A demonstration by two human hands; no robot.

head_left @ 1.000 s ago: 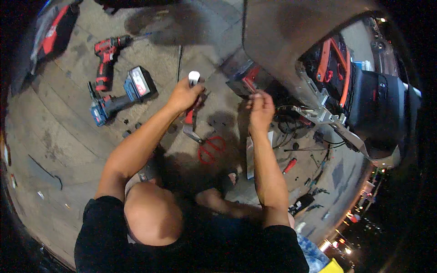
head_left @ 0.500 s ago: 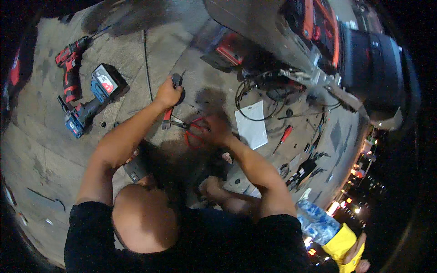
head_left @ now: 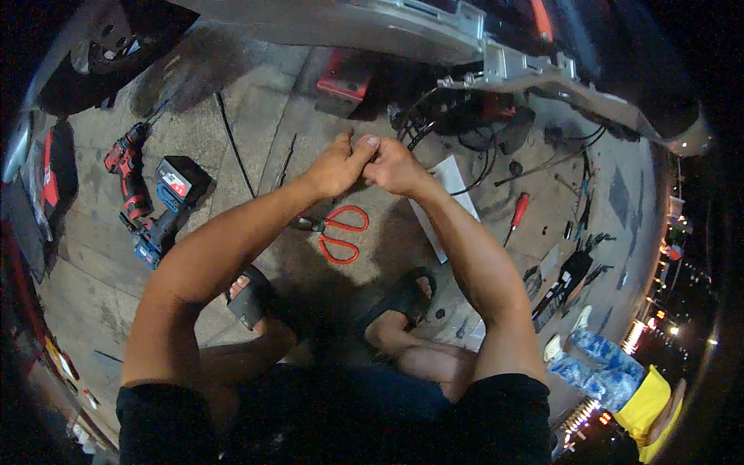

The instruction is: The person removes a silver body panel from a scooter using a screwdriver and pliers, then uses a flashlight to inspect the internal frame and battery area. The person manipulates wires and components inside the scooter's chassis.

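Observation:
My left hand point(head_left: 341, 169) and my right hand point(head_left: 395, 168) meet above the ground in front of a vehicle, fingers closed and pressed together. Whatever is between them is hidden; black cables point(head_left: 422, 132) pass just behind my right hand. Below the hands, red-handled scissors point(head_left: 343, 226) lie on the concrete, their blades partly covered by my left forearm. A thin dark pointed tool point(head_left: 287, 161) rests left of my left hand. Under my right forearm lies a white sheet point(head_left: 456, 180).
A red-and-black drill point(head_left: 128, 170) and a blue cordless tool point(head_left: 159, 232) with a big battery lie at left. Red screwdriver point(head_left: 518, 213) and black tool holder point(head_left: 570, 280) are at right. The vehicle's metal frame point(head_left: 527, 70) overhangs the far side. A person in yellow point(head_left: 647, 403) stands lower right.
My right hand has let go of the scissors, which now lie on the ground. My left hand has released a red-and-black tool. Both hands have come together farther forward; the view has shifted.

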